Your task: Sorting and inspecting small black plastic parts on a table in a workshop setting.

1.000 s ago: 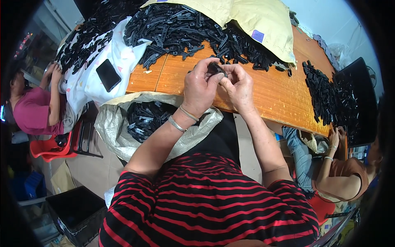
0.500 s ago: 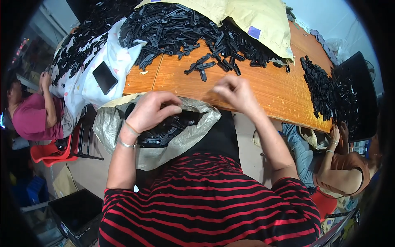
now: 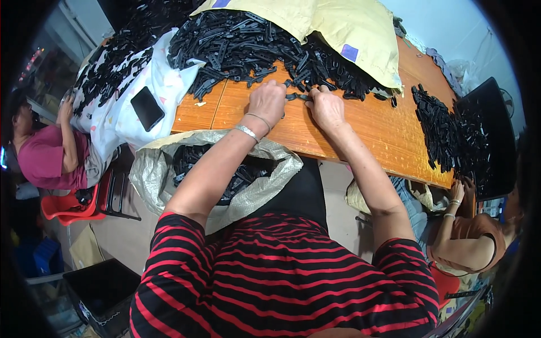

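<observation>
My left hand (image 3: 267, 103) and my right hand (image 3: 328, 111) are down by the little black parts (image 3: 291, 97) on the table (image 3: 372, 132), just past the sack (image 3: 147, 177).

In the view from my head, I think a part could slip and drop on the floor (image 3: 338, 191), because the sack does not sit under all of the table's edge. I might also grab too many, since the big black pile (image 3: 242, 48), farther past the sack, lies so near. My left hand, just past the sack, is curled up small; its fingertips are hidden, so I can't tell what it holds. My right hand, past the sack and to its right, is bent in narrow. Its fingers seem to touch the end of one part, but I can't tell if they pinch it.
</observation>
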The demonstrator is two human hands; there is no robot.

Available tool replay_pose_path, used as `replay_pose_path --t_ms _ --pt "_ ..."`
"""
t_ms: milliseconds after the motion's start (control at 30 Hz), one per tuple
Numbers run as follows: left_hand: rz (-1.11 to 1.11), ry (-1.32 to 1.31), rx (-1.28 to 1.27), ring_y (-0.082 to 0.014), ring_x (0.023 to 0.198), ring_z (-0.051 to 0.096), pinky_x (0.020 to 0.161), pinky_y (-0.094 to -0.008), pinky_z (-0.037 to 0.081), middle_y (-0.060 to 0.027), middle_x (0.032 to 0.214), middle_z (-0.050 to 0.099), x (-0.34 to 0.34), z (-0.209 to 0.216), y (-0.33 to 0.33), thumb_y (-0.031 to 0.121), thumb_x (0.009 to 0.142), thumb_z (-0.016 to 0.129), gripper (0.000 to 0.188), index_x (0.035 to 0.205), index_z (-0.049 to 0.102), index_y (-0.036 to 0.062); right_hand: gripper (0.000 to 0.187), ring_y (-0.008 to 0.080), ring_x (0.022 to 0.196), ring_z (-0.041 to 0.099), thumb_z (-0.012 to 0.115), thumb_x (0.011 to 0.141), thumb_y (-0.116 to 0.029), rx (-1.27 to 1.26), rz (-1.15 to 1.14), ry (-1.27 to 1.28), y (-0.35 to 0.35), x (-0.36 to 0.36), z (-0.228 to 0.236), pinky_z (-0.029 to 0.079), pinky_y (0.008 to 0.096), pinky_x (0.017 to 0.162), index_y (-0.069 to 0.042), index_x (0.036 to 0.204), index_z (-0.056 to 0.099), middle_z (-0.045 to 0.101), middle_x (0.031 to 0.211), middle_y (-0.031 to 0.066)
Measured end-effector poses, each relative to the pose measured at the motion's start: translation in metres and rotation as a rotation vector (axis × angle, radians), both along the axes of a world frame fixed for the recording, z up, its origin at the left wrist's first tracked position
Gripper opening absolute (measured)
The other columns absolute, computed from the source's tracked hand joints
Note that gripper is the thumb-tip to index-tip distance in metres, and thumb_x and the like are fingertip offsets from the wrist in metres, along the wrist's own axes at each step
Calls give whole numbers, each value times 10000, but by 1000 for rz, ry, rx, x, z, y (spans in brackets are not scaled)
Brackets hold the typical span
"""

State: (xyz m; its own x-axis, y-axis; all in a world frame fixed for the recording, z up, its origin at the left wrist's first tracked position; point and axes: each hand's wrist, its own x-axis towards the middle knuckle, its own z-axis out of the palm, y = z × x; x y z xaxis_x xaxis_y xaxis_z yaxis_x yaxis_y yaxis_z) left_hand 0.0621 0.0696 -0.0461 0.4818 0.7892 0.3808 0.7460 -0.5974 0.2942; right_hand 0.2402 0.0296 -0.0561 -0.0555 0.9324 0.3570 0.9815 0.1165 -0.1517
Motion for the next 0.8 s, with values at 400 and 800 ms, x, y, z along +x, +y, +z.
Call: replay_pose_path --t_ms 400,800 --pt "-98 -381 -101 -264 731 636 643 -321 517 -103 826 636 -14 8 -13 66 821 669 168 946 564 25 235 284 708 653 633 850 -120 19 118 516 -33 -10 50 499 377 648 0 1050 599 657 785 176" --pt "-286 -1079 -814 -77 794 604 703 -207 515 -45 947 634 -36 25 -31 -29 824 655 253 1071 599 -24 239 186 704 615 707 812 -87 259 392 511 -37 -39 61 498 298 629 -25 1036 652 640 855 107"
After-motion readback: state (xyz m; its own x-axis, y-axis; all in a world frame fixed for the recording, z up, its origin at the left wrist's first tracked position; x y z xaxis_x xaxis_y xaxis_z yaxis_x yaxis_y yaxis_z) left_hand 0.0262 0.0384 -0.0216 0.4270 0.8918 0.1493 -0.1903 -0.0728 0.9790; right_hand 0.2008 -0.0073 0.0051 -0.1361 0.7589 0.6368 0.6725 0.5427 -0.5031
